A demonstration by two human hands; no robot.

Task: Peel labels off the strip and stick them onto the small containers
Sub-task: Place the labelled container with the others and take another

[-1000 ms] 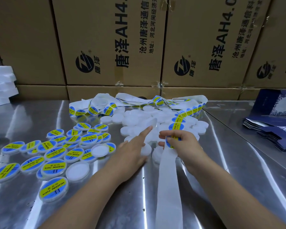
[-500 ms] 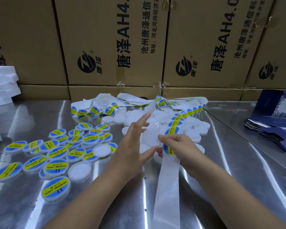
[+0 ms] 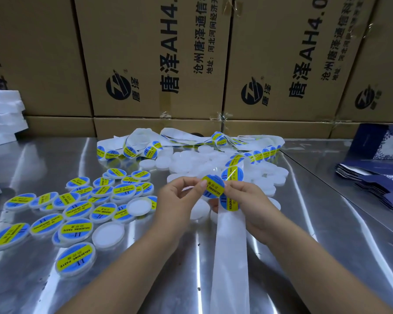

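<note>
My left hand (image 3: 179, 198) pinches a small white container (image 3: 189, 188), mostly hidden by its fingers, above the steel table. A round blue-and-yellow label (image 3: 212, 186) sits between the fingertips of both hands, at the container's right edge. My right hand (image 3: 250, 202) grips the white label strip (image 3: 230, 245), which carries another label (image 3: 229, 203) under its thumb and runs down toward me. Behind my hands lies a pile of unlabelled white containers (image 3: 191, 162). Several labelled containers (image 3: 77, 230) lie spread out to the left.
More label strip (image 3: 127, 150) lies tangled at the back of the steel table (image 3: 327, 245). Cardboard boxes (image 3: 157, 64) wall off the far side. Dark blue folded cartons (image 3: 377, 177) are stacked at the right, white foam pieces (image 3: 2, 116) at the left.
My left hand reached into the white pile, picked up a container and drew back to the strip. My right hand lifted the strip, and a label now stands between both hands.
</note>
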